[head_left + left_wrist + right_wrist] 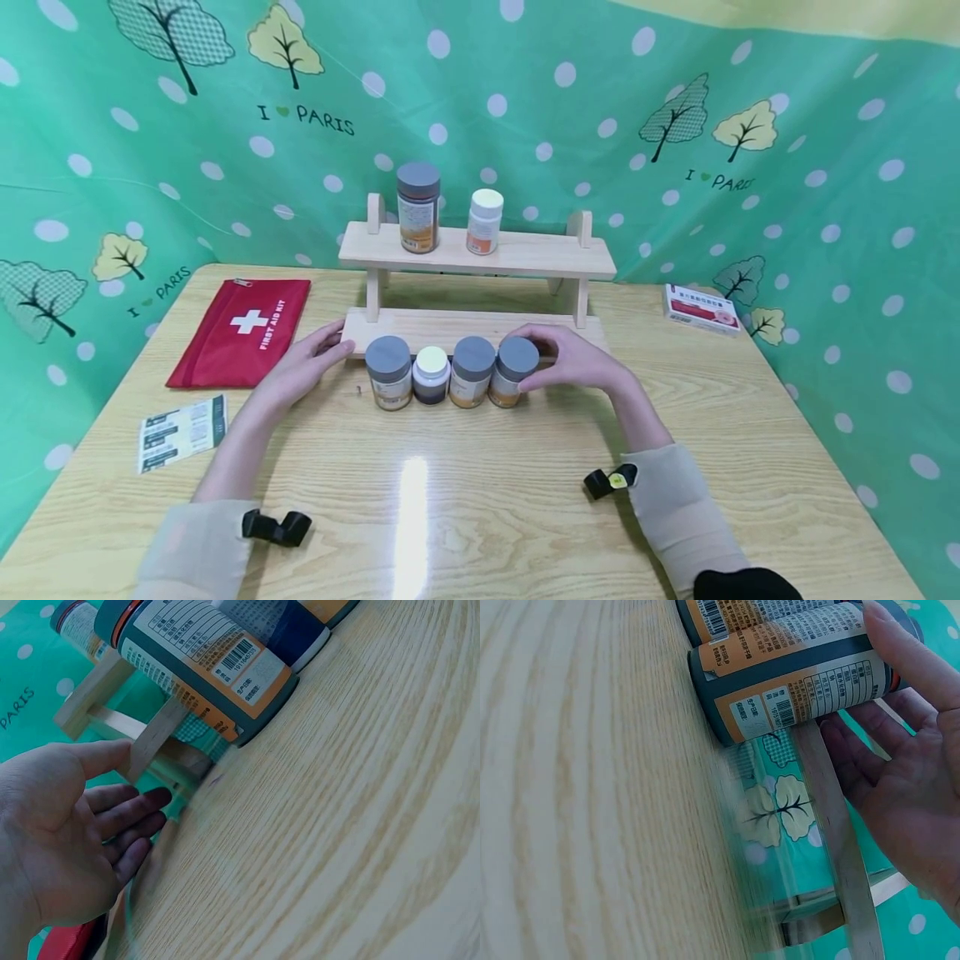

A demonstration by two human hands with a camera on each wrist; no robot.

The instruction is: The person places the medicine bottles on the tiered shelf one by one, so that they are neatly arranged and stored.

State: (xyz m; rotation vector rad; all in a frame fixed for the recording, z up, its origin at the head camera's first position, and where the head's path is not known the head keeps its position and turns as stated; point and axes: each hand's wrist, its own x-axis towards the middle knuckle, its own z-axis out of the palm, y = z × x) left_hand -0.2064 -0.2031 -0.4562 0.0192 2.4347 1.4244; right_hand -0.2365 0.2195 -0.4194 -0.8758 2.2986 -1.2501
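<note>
My right hand holds the rightmost grey-capped pill bottle, its thumb in front near the cap and its fingers behind. That bottle leans across the right wrist view. Beside it in a row stand another grey-capped bottle, a white-capped bottle and a leftmost grey-capped bottle. Behind the row is a two-tier wooden shelf. My left hand is at the left end of its lower board, thumb touching the board and other fingers loosely bent.
On the upper tier stand a dark bottle and a white bottle. A red first aid pouch and a printed packet lie left on the wooden table. A small medicine box sits at right, before a green curtain.
</note>
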